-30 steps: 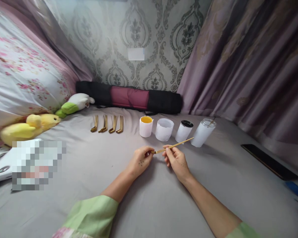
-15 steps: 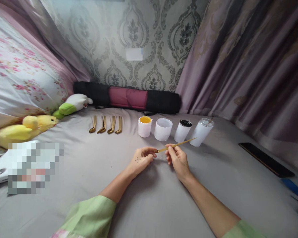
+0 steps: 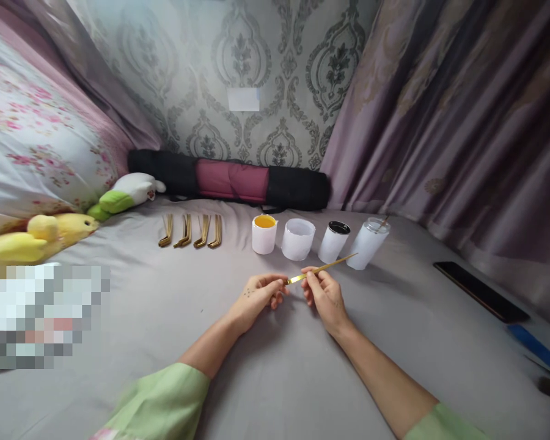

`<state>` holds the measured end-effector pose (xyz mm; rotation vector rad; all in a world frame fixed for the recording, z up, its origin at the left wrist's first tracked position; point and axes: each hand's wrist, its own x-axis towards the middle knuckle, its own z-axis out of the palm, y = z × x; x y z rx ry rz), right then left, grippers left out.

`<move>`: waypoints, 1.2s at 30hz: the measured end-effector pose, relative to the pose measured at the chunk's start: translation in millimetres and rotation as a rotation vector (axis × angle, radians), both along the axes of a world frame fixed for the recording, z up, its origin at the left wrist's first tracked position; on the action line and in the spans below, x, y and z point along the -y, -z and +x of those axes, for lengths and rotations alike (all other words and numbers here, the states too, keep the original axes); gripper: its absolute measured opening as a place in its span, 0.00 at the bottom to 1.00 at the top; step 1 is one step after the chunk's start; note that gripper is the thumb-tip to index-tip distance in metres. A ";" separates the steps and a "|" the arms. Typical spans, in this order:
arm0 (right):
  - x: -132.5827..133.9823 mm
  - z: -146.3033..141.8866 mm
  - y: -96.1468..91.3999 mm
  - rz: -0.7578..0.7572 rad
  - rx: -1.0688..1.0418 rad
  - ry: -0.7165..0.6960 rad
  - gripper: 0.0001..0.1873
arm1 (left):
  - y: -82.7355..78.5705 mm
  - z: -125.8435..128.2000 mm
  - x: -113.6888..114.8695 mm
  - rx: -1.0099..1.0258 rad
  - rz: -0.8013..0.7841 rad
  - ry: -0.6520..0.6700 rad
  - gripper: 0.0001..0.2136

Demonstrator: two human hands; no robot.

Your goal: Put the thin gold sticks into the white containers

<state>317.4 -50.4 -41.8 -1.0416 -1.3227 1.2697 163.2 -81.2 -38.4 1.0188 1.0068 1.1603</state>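
Between my hands is a thin gold-coloured stick, tilted up to the right and tapering to a point. My left hand pinches its shiny left end between thumb and fingers. Further along the shaft, my right hand grips it with the thumb on top. Beyond them stand a white-wrapped cup with yellow inside, a wider whitish cup, a white-wrapped cup with a dark inside and a jar with a thin stick in it. Several bent gold-coloured sticks lie in bundles at the left.
Grey cloth covers the surface. A black and maroon roll bag lies along the wall. Plush toys and a partly blurred white object are at left. A dark phone and a blue item lie at right.
The flat part of the stick between my hands now catches bright light, and my left thumb has shifted onto its end. The whole view has moved slightly, with the scene sitting a little further left.
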 end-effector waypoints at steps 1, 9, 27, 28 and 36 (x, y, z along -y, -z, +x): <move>0.3 -0.2 -0.5 -0.001 0.005 -0.002 0.18 | 0.0 0.0 0.0 0.010 -0.011 0.006 0.18; 1.0 -0.8 -1.1 -0.001 0.026 -0.003 0.18 | -0.2 0.0 0.5 0.012 -0.025 0.012 0.17; -0.6 3.7 -0.1 -0.037 -0.003 0.010 0.19 | -1.3 -1.1 1.3 0.047 -0.082 0.008 0.17; -1.0 4.3 -0.2 -0.043 -0.012 0.016 0.20 | -1.4 -1.2 1.3 0.045 -0.081 0.007 0.17; -4.0 9.3 -2.7 -0.047 -0.061 0.063 0.20 | -1.9 -2.0 1.3 0.049 -0.085 0.002 0.18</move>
